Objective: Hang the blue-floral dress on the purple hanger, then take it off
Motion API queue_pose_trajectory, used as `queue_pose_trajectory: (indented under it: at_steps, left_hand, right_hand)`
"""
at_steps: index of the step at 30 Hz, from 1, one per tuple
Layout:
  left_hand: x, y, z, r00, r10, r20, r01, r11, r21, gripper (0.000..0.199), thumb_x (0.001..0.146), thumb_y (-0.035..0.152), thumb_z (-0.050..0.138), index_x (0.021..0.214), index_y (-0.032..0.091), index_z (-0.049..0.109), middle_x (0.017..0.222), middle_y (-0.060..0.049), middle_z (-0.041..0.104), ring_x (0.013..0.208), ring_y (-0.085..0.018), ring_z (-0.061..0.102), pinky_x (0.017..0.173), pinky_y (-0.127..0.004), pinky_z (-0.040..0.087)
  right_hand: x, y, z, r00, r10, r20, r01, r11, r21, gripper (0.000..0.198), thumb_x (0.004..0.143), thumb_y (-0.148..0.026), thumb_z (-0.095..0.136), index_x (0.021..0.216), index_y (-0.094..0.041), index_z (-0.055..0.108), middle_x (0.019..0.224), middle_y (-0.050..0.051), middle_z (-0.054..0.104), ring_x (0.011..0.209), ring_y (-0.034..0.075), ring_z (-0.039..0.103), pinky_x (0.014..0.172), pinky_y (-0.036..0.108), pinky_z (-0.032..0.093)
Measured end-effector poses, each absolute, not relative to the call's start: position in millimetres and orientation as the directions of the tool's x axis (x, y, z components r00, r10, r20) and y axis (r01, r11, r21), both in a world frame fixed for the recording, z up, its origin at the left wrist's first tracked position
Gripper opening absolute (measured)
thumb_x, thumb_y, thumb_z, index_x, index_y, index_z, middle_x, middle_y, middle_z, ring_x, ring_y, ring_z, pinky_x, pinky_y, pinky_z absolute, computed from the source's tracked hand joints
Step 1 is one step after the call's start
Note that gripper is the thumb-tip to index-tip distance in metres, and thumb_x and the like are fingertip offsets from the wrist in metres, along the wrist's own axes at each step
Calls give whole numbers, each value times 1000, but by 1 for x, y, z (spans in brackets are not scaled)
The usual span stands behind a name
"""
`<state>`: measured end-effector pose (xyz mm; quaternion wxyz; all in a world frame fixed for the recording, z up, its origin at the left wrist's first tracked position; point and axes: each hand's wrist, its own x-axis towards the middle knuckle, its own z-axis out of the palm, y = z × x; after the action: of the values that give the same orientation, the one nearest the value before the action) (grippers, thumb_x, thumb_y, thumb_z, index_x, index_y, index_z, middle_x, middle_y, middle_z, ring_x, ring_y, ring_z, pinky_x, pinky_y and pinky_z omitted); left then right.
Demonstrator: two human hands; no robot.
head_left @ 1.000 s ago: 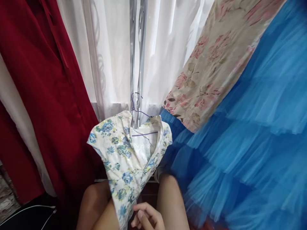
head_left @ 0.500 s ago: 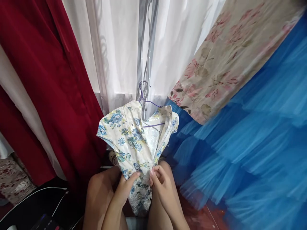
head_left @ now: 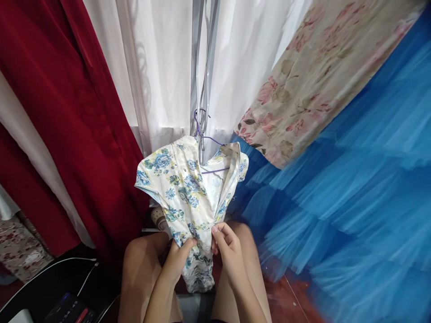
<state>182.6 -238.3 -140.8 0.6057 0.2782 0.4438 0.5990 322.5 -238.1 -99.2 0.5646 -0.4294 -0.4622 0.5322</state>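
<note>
A white dress with blue and yellow flowers hangs over my lap on a thin purple wire hanger. Its back or front opening is spread on the right, showing the pale lining. My left hand grips the dress at the waist, thumb on top and the other fingers hidden under the cloth. At the lower end of the opening, my right hand pinches the edge between thumb and forefinger. Whether a zipper pull lies in that pinch is too small to tell.
Behind the dress hang white curtains with grey ribbons. Red cloth hangs at left; beige floral fabric and a blue tulle skirt at right. A black surface with white cables stands lower left.
The dress, hanger and both hands appear slightly higher in view, along with the surroundings. My right hand keeps its pinch on the opening's edge, and my left hand keeps its grip.
</note>
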Motion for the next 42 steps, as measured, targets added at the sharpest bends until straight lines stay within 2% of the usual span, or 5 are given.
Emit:
queue_pose_trajectory:
  at_steps: [8,15,21,32,42]
  left_hand:
    - [170,-226,-151,-255,958,-131,-361,31,932,42,76,34,72,114,19,63,113,-11,71,118,-29,62,97,-38,49]
    - [168,-228,-149,-668,630,398,209,-354,912,48,81,30,70,124,22,49,130,-11,52,121,-25,51,100,-36,42]
    - [179,-244,-132,-74,895,440,275,-405,872,15,90,24,58,104,21,61,102,-6,64,99,-22,61,90,-31,46]
    - [186,-248,-123,4,901,435,321,-413,852,17,94,22,50,78,20,53,77,-2,56,76,-17,57,75,-27,45]
    - [178,-223,-124,236,920,314,506,-392,768,12,79,8,51,76,20,52,77,-1,55,68,-15,54,62,-23,38]
  right_hand:
    - [323,-246,-94,15,998,55,-165,57,-985,30,88,-42,63,74,-19,53,51,-6,42,49,9,33,49,24,24]
    - [319,-243,-103,-30,998,56,-141,51,-989,31,89,-43,63,73,-19,51,49,-7,41,47,8,33,48,23,23]
    - [308,-247,-99,-66,997,39,-177,27,-984,36,85,-48,66,69,-19,51,45,-7,43,42,7,32,45,22,23]
    - [302,-235,-73,-11,1000,28,-300,24,-954,44,85,-43,66,52,-19,49,41,-4,46,41,8,32,46,24,27]
    - [295,-97,47,37,948,318,-236,317,-919,28,72,-35,72,55,-16,59,40,-5,44,40,7,32,42,24,23]
